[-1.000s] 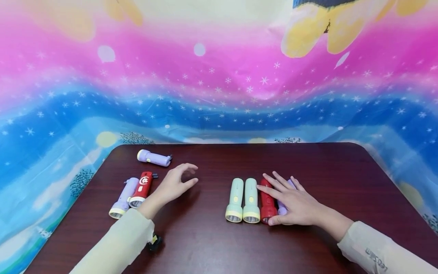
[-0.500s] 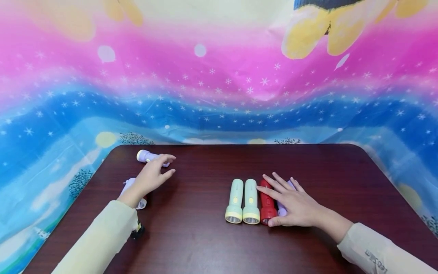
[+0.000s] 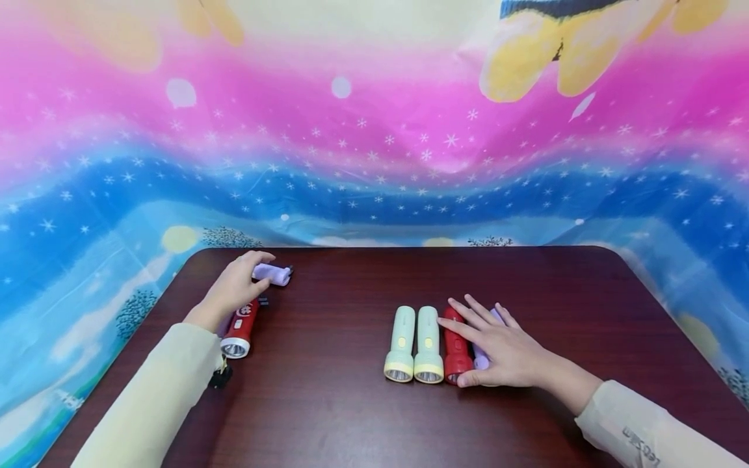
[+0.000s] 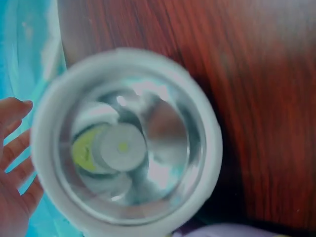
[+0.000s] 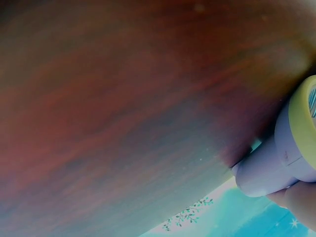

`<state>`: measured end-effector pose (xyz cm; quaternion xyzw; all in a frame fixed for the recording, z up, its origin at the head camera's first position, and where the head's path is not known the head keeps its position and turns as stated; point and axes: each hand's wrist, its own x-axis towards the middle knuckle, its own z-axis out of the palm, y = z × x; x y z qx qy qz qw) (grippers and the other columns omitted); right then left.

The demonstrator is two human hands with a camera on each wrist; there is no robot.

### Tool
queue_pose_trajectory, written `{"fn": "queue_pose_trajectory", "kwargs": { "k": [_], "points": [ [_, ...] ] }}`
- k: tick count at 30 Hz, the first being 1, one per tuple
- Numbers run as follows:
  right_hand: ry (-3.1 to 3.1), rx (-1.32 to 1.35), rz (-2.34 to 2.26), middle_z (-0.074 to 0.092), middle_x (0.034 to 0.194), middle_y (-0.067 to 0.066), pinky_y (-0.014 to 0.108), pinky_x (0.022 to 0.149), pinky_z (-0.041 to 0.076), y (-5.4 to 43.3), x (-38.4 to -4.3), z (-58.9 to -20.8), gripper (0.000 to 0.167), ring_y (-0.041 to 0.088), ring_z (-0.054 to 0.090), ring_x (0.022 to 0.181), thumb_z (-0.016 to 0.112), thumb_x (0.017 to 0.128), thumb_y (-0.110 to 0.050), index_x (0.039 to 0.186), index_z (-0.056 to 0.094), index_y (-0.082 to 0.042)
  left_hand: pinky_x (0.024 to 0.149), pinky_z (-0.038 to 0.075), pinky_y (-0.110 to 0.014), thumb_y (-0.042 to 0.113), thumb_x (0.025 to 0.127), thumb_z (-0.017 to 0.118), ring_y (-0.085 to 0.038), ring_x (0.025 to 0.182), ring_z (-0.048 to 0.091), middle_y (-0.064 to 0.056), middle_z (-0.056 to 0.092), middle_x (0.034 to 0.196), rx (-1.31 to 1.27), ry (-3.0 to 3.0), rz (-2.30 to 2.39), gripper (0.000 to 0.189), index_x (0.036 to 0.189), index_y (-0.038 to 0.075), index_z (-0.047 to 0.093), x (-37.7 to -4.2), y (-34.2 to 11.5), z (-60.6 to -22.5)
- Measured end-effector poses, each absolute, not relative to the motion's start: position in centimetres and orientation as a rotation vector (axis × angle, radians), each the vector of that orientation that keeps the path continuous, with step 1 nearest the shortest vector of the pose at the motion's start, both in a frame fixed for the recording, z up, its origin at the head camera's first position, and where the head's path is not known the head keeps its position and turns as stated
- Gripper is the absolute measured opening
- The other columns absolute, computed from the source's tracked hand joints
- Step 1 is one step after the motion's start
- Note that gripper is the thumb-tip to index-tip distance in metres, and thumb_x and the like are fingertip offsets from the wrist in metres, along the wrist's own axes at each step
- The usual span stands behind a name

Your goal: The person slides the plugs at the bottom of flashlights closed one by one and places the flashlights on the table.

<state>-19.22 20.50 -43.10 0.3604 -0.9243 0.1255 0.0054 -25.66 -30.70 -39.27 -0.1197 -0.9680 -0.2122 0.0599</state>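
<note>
My left hand (image 3: pixel 236 281) reaches over a lavender flashlight (image 3: pixel 275 274) at the back left, thumb on the near side and fingers on the far side; its head is hidden. In the left wrist view the fingers (image 4: pixel 16 158) look loosely spread. Below that wrist lies a red flashlight (image 3: pixel 240 328) with a white-rimmed lens (image 4: pixel 123 145), a second lavender one mostly hidden beside it. On the right, my right hand (image 3: pixel 506 351) lies with spread fingers across another red flashlight (image 3: pixel 456 348) and a lavender flashlight (image 3: pixel 481 357) with a yellow rim (image 5: pixel 302 116).
Two mint-green flashlights (image 3: pixel 400 344) stand side by side in the row left of the right hand, lenses toward me. All lie on a dark brown table (image 3: pixel 328 416). A colourful printed cloth (image 3: pixel 374 130) hangs behind the table and around its sides.
My left hand has moved left and back from the table's middle to the back-left lavender flashlight, passing over the red one. The right hand stays where it was.
</note>
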Motion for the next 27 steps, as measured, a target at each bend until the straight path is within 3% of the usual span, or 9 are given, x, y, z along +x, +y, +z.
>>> {"fn": "queue_pose_trajectory", "kwargs": {
  "k": [11,19,27],
  "points": [
    [-2.915,1.115,0.425,0.018,0.167,-0.002,0.076,0.109,0.016,20.4,-19.2,-43.1,0.092,0.038,0.016,0.152,0.069,0.075,-0.070,0.154,0.034,-0.038,0.108,0.036,-0.063,0.013,0.092,0.067,-0.045,0.128,0.044,-0.027,0.051,0.139,-0.249,-3.026,-0.589,0.049,0.137,-0.001,0.052,-26.8,-33.0,-40.0],
    [-2.920,1.122,0.424,0.018,0.167,-0.001,0.075,0.110,0.014,20.4,-19.2,-43.1,0.093,0.039,0.016,0.152,0.068,0.074,-0.072,0.154,0.033,-0.039,0.108,0.031,-0.071,0.017,0.091,0.068,-0.048,0.141,0.030,-0.028,0.045,0.146,-0.211,-3.087,-0.503,0.054,0.141,0.005,0.051,-27.5,-33.2,-40.5],
    [-2.911,1.125,0.418,0.019,0.167,0.000,0.076,0.109,0.016,20.6,-19.2,-43.1,0.092,0.040,0.017,0.151,0.067,0.075,-0.073,0.154,0.033,-0.039,0.102,0.035,-0.073,0.015,0.089,0.069,-0.048,0.140,0.028,-0.027,0.052,0.140,-0.237,-3.093,-0.470,0.050,0.137,0.007,0.057,-27.8,-33.1,-40.9]
  ]
}}
